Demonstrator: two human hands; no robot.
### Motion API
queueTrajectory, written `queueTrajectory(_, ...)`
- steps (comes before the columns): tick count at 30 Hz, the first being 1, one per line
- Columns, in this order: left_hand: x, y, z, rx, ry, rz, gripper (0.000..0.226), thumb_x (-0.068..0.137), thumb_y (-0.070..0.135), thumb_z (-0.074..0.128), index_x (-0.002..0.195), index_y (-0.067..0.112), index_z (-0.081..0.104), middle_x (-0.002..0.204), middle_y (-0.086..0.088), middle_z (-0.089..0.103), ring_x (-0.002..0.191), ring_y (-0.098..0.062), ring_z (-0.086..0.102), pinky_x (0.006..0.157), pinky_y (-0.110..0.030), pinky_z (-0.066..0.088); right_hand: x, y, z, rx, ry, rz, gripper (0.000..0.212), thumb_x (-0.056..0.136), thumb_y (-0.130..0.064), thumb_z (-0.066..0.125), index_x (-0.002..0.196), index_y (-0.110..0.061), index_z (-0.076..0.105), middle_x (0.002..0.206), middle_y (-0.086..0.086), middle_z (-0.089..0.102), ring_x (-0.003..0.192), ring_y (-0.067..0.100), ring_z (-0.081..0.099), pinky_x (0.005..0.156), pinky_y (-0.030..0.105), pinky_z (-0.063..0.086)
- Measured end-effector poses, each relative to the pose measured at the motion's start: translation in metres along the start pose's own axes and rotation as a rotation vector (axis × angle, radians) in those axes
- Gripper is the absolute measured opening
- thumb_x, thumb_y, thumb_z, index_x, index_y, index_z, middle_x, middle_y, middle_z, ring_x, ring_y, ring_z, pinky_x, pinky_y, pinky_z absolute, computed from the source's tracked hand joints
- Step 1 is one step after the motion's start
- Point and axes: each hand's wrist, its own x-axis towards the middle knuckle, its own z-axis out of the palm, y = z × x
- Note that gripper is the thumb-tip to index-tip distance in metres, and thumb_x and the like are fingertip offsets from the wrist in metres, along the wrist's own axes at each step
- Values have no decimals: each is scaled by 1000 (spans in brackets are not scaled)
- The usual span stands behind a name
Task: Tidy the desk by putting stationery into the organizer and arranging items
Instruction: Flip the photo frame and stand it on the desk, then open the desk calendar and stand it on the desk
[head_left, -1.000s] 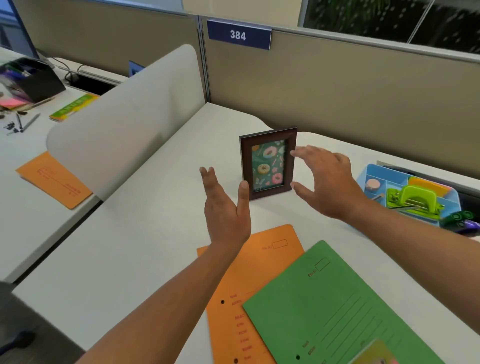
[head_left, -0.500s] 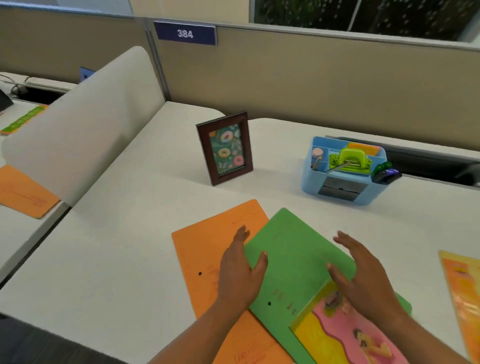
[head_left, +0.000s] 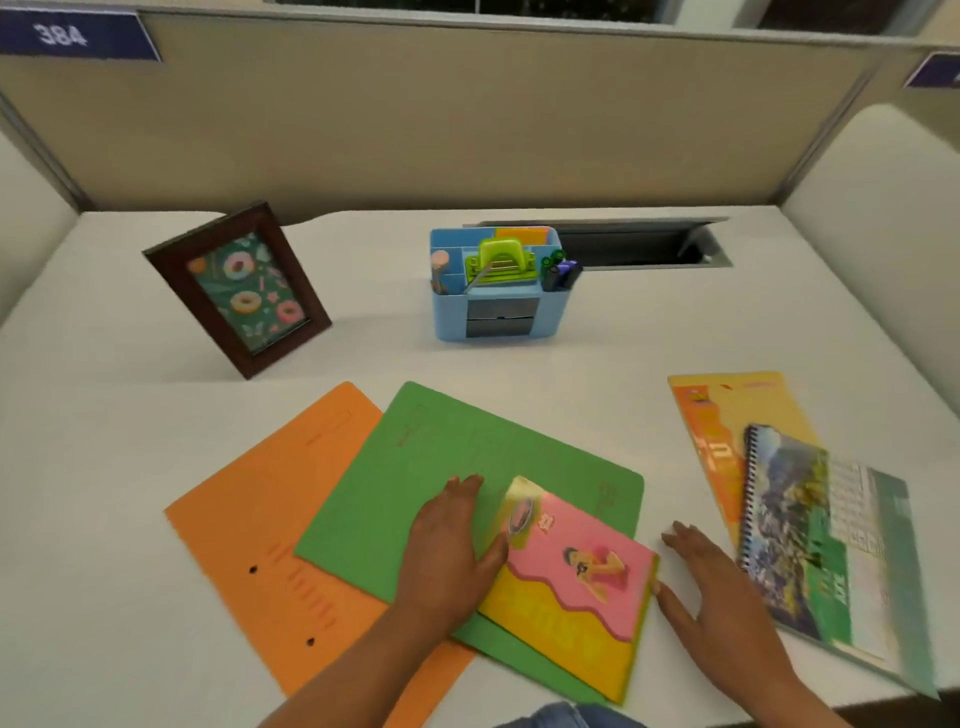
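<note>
Head view, desk (head_left: 649, 338): white, walled by beige partitions
Folders: green folder (head_left: 441, 467) overlapping orange folder (head_left: 270, 519)
Booklet (head_left: 576, 587): pink and yellow, on the green folder
Organizer (head_left: 498, 291): blue, at the back, holding a green hole punch (head_left: 496, 262)
Left hand (head_left: 447, 545): flat, fingers spread, thumb touching the booklet's left edge
Right hand (head_left: 711, 587): open, beside its right edge

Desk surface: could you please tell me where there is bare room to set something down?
Bare: between the dark wooden picture frame and blue plastic organizer, and right of it. Crowded: the front, with orange folder, green folder, pink-yellow booklet, spiral notebook.
</note>
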Motion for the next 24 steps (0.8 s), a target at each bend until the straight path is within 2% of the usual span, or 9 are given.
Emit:
queueTrajectory(3,-2,10,6,69,-66,73,73,90,52,53,150,22,24,155,2,31,145,-16,22,119,-31,15,-3,4,4,7,19,4,67,85,-64,36,139,-26,49,149,-4,44,138,15,37,110,41,33)
queueTrajectory(7,-5,8,9,140,-123,53,75,90,57,48,152,24,20,160,7,19,148,-12,11,121,-33,6,-1,0,3,32,9,-3,64,85,-63,37,136,-28,51,148,-4,44,140,17,36,110,45,35)
queueTrajectory(10,-3,8,9,146,-113,15,74,88,58,49,149,24,25,157,5,27,145,-15,21,119,-38,18,2,-2,-1,53,-21,-15,54,89,-54,51,137,-29,49,151,-7,39,142,15,31,113,40,29)
queueTrajectory(13,1,21,11,105,-64,-25,70,87,56,53,145,21,36,151,2,38,139,-18,35,114,-37,29,3,-2,-6,90,-73,-30,51,91,-44,59,138,-31,46,148,-13,37,142,11,28,115,30,21)
queueTrajectory(15,4,40,14,45,-7,-19,63,87,50,57,140,18,44,145,0,46,132,-20,44,110,-35,35,6,4,-15,143,-78,-56,44,91,-42,61,132,-32,50,143,-14,43,138,9,34,112,24,23)
queueTrajectory(17,8,65,20,-36,45,-20,57,88,44,60,136,17,48,138,1,52,125,-19,51,105,-35,41,10,13,-28,195,-82,-94,35,90,-41,62,123,-35,54,137,-16,48,131,8,42,109,24,31)
queueTrajectory(21,17,122,41,-114,45,6,55,89,42,61,138,23,45,141,6,48,132,-12,41,109,-25,31,29,40,-63,267,-15,-104,23,88,-37,65,111,-39,61,132,-18,52,123,5,47,105,31,39)
queueTrajectory(24,28,164,64,-97,0,69,57,89,45,59,139,23,44,144,8,46,134,-10,38,107,-21,26,44,77,-89,303,64,-46,22,88,-30,68,110,-33,67,133,-12,55,125,11,48,104,31,37)
